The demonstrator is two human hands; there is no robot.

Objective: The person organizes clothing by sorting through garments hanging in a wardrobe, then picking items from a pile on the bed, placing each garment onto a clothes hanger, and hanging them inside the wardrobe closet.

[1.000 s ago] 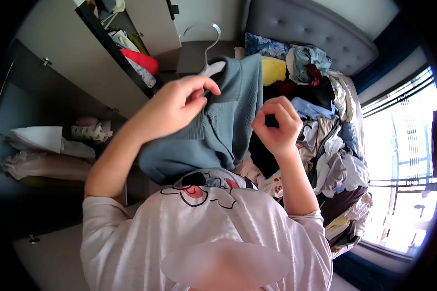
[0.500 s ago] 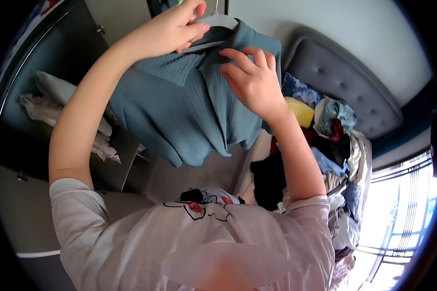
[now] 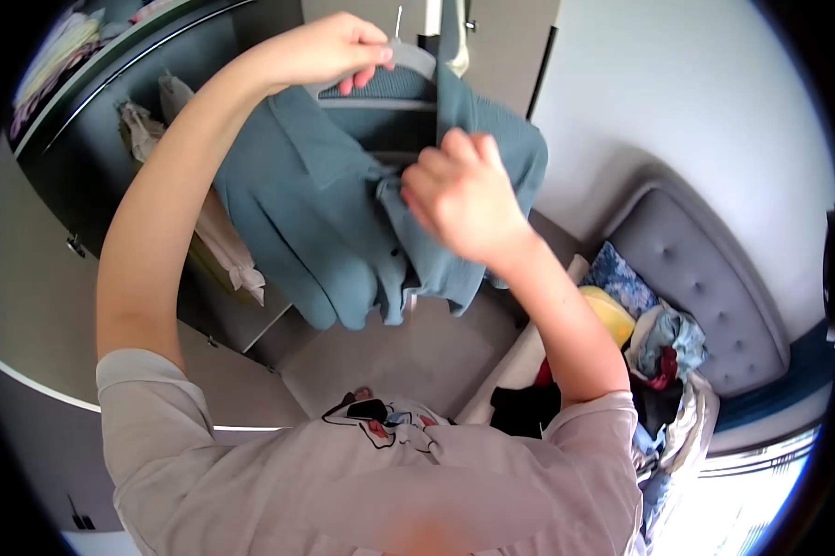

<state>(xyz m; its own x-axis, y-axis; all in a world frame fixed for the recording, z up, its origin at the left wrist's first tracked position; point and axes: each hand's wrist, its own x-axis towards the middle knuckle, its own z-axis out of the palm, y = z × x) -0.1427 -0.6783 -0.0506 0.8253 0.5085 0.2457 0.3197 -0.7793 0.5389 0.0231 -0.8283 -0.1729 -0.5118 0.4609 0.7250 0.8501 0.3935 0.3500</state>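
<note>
A blue-green ribbed shirt (image 3: 297, 199) hangs in front of me on a pale clothes hanger (image 3: 415, 59), its hook pointing up. My left hand (image 3: 339, 54) is closed at the hanger's upper left, beside the shirt's neck opening. Lower and to the right, my right hand (image 3: 464, 190) is closed on the front edge of the shirt, its fingertips partly hidden. The shirt's front hangs open at the neck, and its lower hem falls loose above the floor.
An open wardrobe (image 3: 79, 199) stands at left, with light garments (image 3: 223, 236) hanging inside and folded clothes (image 3: 61, 56) on its upper shelf. At right, a bed with a grey tufted headboard (image 3: 704, 269) carries piled clothes (image 3: 667, 343) and a blue patterned pillow (image 3: 618, 276).
My view has turned left, showing more wardrobe. My right hand has moved down from the collar to the shirt's front and closed. My left hand stays by the hanger.
</note>
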